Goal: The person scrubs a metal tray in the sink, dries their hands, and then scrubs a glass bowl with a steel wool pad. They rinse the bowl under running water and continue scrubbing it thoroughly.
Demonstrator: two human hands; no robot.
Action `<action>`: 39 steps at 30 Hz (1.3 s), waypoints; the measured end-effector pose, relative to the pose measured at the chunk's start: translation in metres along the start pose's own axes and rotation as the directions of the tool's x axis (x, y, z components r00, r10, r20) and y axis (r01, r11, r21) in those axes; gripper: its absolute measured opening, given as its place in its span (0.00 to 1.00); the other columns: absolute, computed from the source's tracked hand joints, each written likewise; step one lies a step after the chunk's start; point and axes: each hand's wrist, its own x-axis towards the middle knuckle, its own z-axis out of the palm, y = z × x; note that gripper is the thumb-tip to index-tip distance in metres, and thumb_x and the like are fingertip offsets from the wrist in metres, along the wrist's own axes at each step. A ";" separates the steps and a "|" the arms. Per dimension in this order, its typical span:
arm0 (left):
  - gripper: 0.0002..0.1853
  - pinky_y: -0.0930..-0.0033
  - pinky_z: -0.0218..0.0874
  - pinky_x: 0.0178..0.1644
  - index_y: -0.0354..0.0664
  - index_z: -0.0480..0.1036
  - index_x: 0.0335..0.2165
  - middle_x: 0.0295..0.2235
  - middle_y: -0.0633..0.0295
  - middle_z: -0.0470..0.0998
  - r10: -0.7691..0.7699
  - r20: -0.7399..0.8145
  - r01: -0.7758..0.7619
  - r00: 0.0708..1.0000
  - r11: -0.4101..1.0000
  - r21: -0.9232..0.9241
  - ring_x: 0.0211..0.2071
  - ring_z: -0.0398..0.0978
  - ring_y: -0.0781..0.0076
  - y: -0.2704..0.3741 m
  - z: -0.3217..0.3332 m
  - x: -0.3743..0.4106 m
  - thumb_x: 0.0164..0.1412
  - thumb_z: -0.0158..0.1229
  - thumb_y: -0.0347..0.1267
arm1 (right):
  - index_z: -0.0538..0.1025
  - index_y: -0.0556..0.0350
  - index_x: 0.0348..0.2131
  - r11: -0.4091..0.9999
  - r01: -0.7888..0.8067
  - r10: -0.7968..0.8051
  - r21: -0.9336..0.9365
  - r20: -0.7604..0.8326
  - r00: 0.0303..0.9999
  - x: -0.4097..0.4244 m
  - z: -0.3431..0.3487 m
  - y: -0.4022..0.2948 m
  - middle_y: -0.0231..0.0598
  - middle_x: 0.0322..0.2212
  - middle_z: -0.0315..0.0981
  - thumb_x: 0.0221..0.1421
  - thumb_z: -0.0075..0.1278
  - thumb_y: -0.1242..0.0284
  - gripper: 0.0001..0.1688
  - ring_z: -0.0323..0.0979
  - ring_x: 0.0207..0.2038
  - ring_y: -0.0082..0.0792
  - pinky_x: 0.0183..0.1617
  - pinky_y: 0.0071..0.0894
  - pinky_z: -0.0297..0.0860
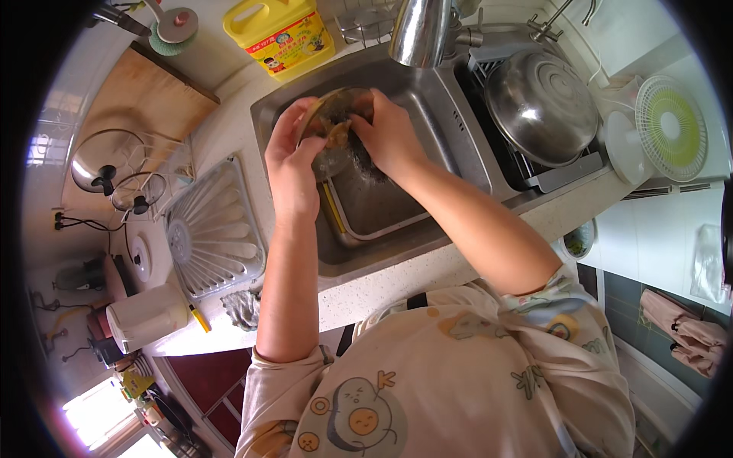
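Observation:
Over the sink basin [412, 189], my left hand [295, 154] grips the left edge of a round, brownish translucent dish [312, 111], possibly a glass bowl. My right hand [392, 134] holds the dish's far right side, with the thumb reaching inward. Between both thumbs sits a wet yellow-brown piece [338, 134], too blurred to name. Water appears to glint and splash just below the dish. Down in the basin a yellow strip [334, 206] lies along a pale curved rim [372, 235].
The steel faucet [421, 34] overhangs the basin's far side. An upturned steel bowl [541, 109] rests on a rack at right. A yellow detergent jug [286, 46] stands behind. Leftward are a ribbed drain tray [215, 235], a grey cloth [241, 309] and glass lids [109, 160].

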 end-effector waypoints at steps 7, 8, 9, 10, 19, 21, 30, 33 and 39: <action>0.20 0.74 0.52 0.47 0.35 0.62 0.46 0.40 0.59 0.68 -0.086 0.205 0.087 0.975 0.996 0.004 0.41 0.64 0.75 -0.001 -0.012 0.004 0.53 0.48 0.29 | 0.66 0.56 0.29 0.831 0.474 -0.445 -0.289 0.165 0.880 0.015 -0.025 -0.012 0.42 0.23 0.70 0.42 0.51 0.71 0.13 0.69 0.29 0.46 0.30 0.42 0.64; 0.20 0.74 0.53 0.47 0.35 0.62 0.46 0.40 0.58 0.69 -0.079 0.148 0.089 0.986 0.994 -0.062 0.41 0.64 0.74 -0.004 -0.009 0.005 0.54 0.48 0.29 | 0.66 0.56 0.29 0.860 0.422 -0.412 -0.286 0.098 0.906 0.013 -0.023 -0.012 0.43 0.23 0.71 0.42 0.51 0.71 0.13 0.69 0.29 0.46 0.30 0.42 0.64; 0.20 0.74 0.53 0.47 0.34 0.62 0.46 0.40 0.58 0.69 -0.075 0.088 0.085 0.993 0.989 -0.123 0.41 0.64 0.74 -0.007 -0.008 0.005 0.54 0.48 0.29 | 0.67 0.56 0.29 0.887 0.370 -0.377 -0.274 0.029 0.926 0.011 -0.021 -0.012 0.43 0.23 0.71 0.42 0.51 0.71 0.12 0.69 0.29 0.46 0.30 0.42 0.64; 0.20 0.74 0.54 0.47 0.34 0.63 0.46 0.40 0.57 0.69 -0.074 0.028 0.078 0.997 0.980 -0.184 0.41 0.65 0.74 -0.008 -0.006 0.006 0.54 0.48 0.29 | 0.68 0.56 0.29 0.968 0.198 -0.205 -0.155 -0.030 0.978 0.008 -0.018 -0.010 0.46 0.24 0.71 0.43 0.51 0.71 0.12 0.70 0.28 0.47 0.30 0.40 0.65; 0.21 0.72 0.53 0.48 0.30 0.62 0.47 0.45 0.56 0.66 0.057 -0.093 -0.072 0.994 0.984 -0.163 0.43 0.63 0.71 -0.007 0.010 -0.002 0.53 0.44 0.28 | 0.66 0.55 0.35 0.958 -0.285 0.285 0.023 0.024 0.958 -0.007 -0.002 -0.007 0.48 0.26 0.71 0.42 0.51 0.67 0.19 0.71 0.33 0.41 0.34 0.37 0.65; 0.21 0.70 0.52 0.49 0.30 0.61 0.47 0.46 0.54 0.65 0.075 -0.070 -0.084 0.995 0.986 -0.145 0.45 0.63 0.70 -0.006 0.010 -0.003 0.53 0.44 0.28 | 0.63 0.54 0.38 0.968 -0.180 0.185 -0.176 0.009 0.983 0.003 -0.015 -0.015 0.49 0.27 0.70 0.42 0.52 0.65 0.23 0.70 0.34 0.44 0.35 0.39 0.65; 0.18 0.76 0.52 0.49 0.33 0.66 0.43 0.39 0.61 0.66 0.020 -0.096 -0.051 0.995 0.941 -0.335 0.42 0.64 0.73 -0.010 0.011 -0.005 0.50 0.50 0.24 | 0.63 0.58 0.36 0.792 -0.505 0.443 0.343 0.246 0.862 -0.030 0.027 0.003 0.40 0.26 0.69 0.40 0.56 0.67 0.25 0.70 0.21 0.27 0.12 0.26 0.61; 0.18 0.77 0.52 0.48 0.34 0.67 0.43 0.38 0.62 0.66 0.024 -0.092 -0.042 0.995 0.980 -0.196 0.41 0.65 0.74 -0.021 0.007 -0.005 0.50 0.50 0.24 | 0.63 0.55 0.37 0.938 -0.180 0.179 -0.297 -0.031 0.983 -0.004 -0.005 0.007 0.47 0.30 0.70 0.42 0.53 0.64 0.24 0.72 0.26 0.41 0.26 0.36 0.67; 0.19 0.76 0.53 0.48 0.35 0.67 0.43 0.41 0.61 0.63 -0.022 -0.042 0.011 0.999 0.969 -0.247 0.44 0.62 0.75 -0.007 0.009 -0.001 0.49 0.50 0.22 | 0.66 0.57 0.32 0.963 -0.241 0.241 -0.120 -0.014 0.970 0.000 -0.001 0.004 0.48 0.28 0.71 0.43 0.52 0.63 0.19 0.70 0.34 0.41 0.32 0.36 0.66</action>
